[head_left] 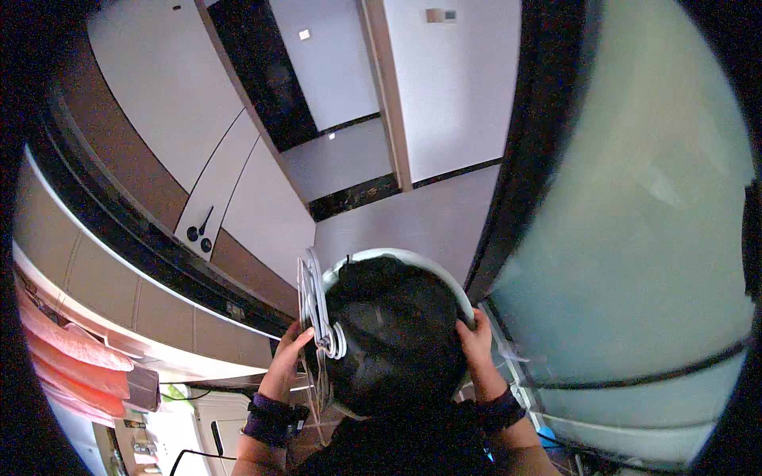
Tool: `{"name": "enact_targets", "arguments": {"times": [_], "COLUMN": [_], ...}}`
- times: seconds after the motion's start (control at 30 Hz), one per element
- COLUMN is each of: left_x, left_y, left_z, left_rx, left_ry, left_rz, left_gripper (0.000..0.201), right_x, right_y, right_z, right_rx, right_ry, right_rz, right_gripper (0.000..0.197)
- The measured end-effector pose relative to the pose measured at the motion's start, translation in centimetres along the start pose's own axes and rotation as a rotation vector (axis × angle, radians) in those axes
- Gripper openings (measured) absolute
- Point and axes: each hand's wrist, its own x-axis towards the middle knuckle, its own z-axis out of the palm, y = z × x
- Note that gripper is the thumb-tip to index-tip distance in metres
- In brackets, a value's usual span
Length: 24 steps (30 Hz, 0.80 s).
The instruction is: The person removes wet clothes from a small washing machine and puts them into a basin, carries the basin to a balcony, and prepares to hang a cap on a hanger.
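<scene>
A round basin with a pale rim (432, 260) is in front of my body, held between my two hands. Dark clothes (397, 325) fill it and hide most of its inside. Several whitish hangers (313, 305) stand bunched at its left side, their hooks hanging over the clothes. My left hand (286, 357) is closed at that side, its thumb against the hangers; its other fingers are largely hidden. On the opposite side, my right hand (477, 341) grips the rim, thumb inward. Each wrist wears a dark band.
To the left stands a white door (254, 206) with a dark handle (205, 222). A frosted glass panel (635, 262) in a black frame rises on the right. Ahead, a doorway opens past a dark threshold (357, 196). Pink and orange cloths (79, 357) hang at lower left.
</scene>
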Motion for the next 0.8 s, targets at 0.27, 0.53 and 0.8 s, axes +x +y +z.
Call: {"name": "enact_targets", "arguments": {"times": [0.27, 0.53, 0.8], "left_x": [8.2, 22.5, 37.5], "left_y": [2.1, 3.2, 9.3], "left_z": [-2.0, -5.6, -0.1], "left_rx": [-0.038, -0.039, 0.388], "left_ry": [0.131, 0.172, 0.249], "left_rz": [-0.042, -0.016, -0.003], "left_gripper": [0.058, 0.077, 0.081], "right_x": [11.9, 23.6, 35.8], "right_y": [-2.5, -0.1, 0.3], "right_z": [8.6, 19.7, 21.1], "right_rx": [0.043, 0.023, 0.214], "right_ry": [-0.203, -0.182, -0.125], "right_rz": [0.110, 0.095, 0.181], "right_gripper": [0.062, 0.059, 0.039]}}
